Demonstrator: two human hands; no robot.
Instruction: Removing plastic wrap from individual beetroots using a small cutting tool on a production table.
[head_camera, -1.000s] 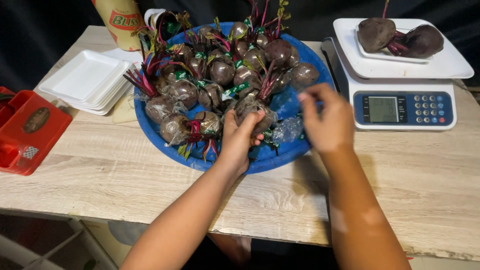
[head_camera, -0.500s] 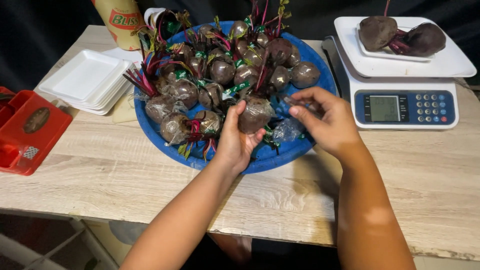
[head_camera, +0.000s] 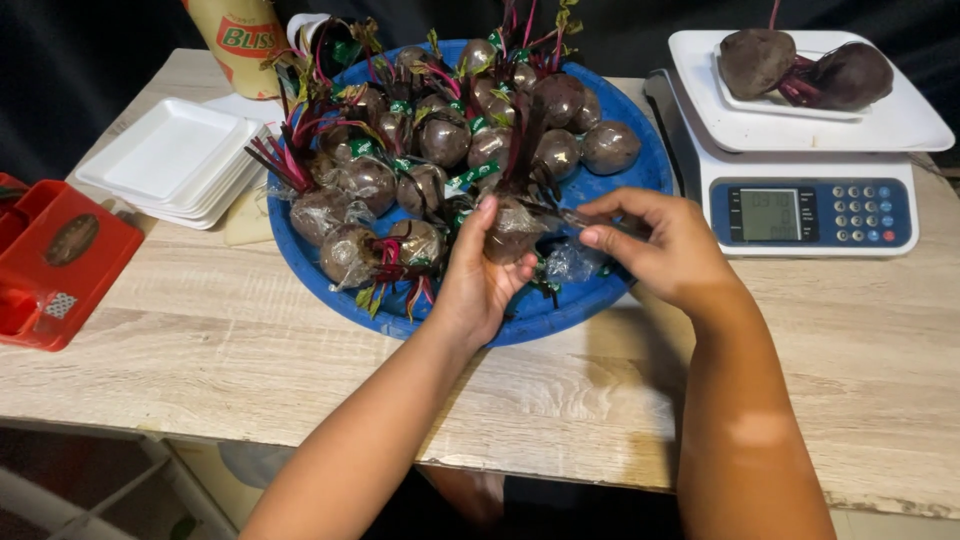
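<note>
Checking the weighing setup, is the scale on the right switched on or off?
On: the scale has a lit display showing digits, with two beets resting on its tray.

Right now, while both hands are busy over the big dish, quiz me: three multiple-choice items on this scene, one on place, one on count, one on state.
1. Where do the white foam trays lie?
A. left of the blue dish
B. on the scale
C. inside the red box

2. How many beets sit on the small tray atop the scale?
A. none
B. two
C. five

3. What is the left hand doing?
A. lying flat on the table
B. pressing the scale's buttons
C. holding a beet wrapped in clear film

Answers:
1 A, the stack rests on the table beside the dish's left rim.
2 B, two dark beets lie side by side there.
3 C, its fingers cup the beet over the dish while the right hand pinches the film beside it.
</note>
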